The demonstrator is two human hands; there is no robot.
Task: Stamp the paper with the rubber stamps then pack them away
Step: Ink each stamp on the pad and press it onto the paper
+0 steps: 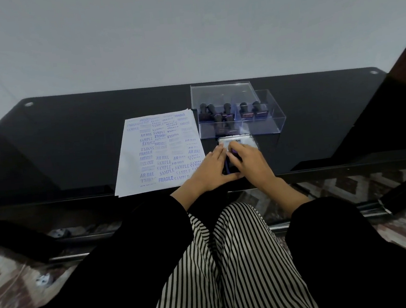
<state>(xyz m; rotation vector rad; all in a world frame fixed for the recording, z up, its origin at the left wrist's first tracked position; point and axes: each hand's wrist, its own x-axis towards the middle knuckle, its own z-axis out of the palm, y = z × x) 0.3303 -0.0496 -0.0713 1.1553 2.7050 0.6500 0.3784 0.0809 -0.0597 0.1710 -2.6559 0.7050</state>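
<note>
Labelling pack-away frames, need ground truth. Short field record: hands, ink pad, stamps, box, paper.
ink pad: silver tin in front of the box; purple shows between the hands
left hand: fingers straight along the pad's left side
right hand: fingers curled over the pad
stamps: upright in the clear box, in both compartments
paper: left of the box, covered in blue prints
table: black glass

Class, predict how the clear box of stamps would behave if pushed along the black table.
The clear box probably slides easily: the table looks glossy. Its thin walls seem rigid yet crackable. The stamps standing loosely inside may topple if it jerks.
</note>
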